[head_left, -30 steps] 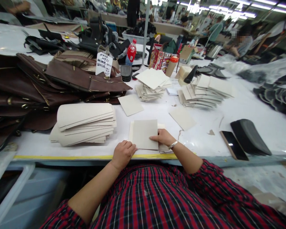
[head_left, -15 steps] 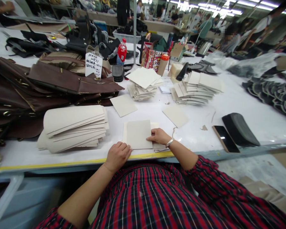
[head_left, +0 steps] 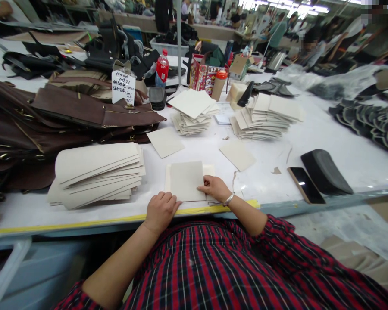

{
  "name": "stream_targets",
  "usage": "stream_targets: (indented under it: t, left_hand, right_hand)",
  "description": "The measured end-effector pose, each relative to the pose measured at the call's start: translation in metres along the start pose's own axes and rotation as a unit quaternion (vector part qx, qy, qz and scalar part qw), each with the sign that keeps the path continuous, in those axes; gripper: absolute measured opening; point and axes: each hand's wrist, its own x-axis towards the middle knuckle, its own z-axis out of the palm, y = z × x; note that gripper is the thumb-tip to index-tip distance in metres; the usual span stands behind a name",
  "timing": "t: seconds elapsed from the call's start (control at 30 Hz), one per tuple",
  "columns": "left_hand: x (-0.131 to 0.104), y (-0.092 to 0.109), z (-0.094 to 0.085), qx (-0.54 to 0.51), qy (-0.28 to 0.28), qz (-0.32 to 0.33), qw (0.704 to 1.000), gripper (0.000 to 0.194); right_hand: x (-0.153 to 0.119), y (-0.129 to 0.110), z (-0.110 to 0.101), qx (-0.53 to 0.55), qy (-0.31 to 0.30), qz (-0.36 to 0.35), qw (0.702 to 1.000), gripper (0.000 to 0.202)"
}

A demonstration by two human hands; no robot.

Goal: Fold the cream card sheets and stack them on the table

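A square beige sheet [head_left: 186, 181] lies flat near the table's front edge, over a paler piece [head_left: 209, 168] that shows at its left and right sides. My right hand [head_left: 216, 188] is closed in a pinch on the upper sheet's right edge, thumb and forefinger at the rim. At the near left corner, my left hand [head_left: 161, 209] has its fingers bent together, with the thumb along the sheet's front edge. To the left sits a thick pile of larger folded beige sheets [head_left: 97, 172]. Loose squares rest beyond the hands, one on the left [head_left: 166, 142] and one on the right [head_left: 237, 155].
Two stacks of beige sheets, left [head_left: 192, 112] and right [head_left: 265, 116], stand farther back. Brown leather bags [head_left: 67, 112] fill the left side. A phone [head_left: 305, 185] and a black case [head_left: 326, 172] lie at right. A red-labelled bottle [head_left: 162, 69] and a metal pole [head_left: 179, 47] stand behind.
The view has shifted slightly. Both hands stay at the square sheet, and the right fingers have curled a little more at its edge. The sheets and piles lie as before.
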Motion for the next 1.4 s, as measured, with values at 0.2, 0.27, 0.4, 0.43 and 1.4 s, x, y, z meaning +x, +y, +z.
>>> stream_targets:
  t: [0.2,0.27,0.4,0.43,1.4]
  left_hand:
    - [0.003,0.006,-0.006,0.000,0.001,-0.015,1.000,0.021]
    - [0.002,0.009,-0.005,-0.012,0.028,-0.017,0.999,0.016]
    - [0.005,0.018,0.007,-0.083,0.067,0.088,0.990,0.017]
    - [0.008,0.020,0.010,-0.099,0.057,0.124,0.986,0.020]
    - [0.061,0.003,0.028,-0.256,-0.106,0.203,0.939,0.017]
  right_hand:
    - [0.001,-0.003,0.001,-0.047,0.013,0.004,0.999,0.021]
    - [0.001,-0.005,0.001,-0.059,0.016,0.005,0.998,0.020]
    - [0.000,-0.006,0.001,-0.075,0.018,0.005,0.997,0.020]
    - [0.000,-0.005,0.002,-0.077,0.017,0.003,0.997,0.020]
    - [0.069,-0.010,-0.037,0.170,-0.047,0.042,0.984,0.043]
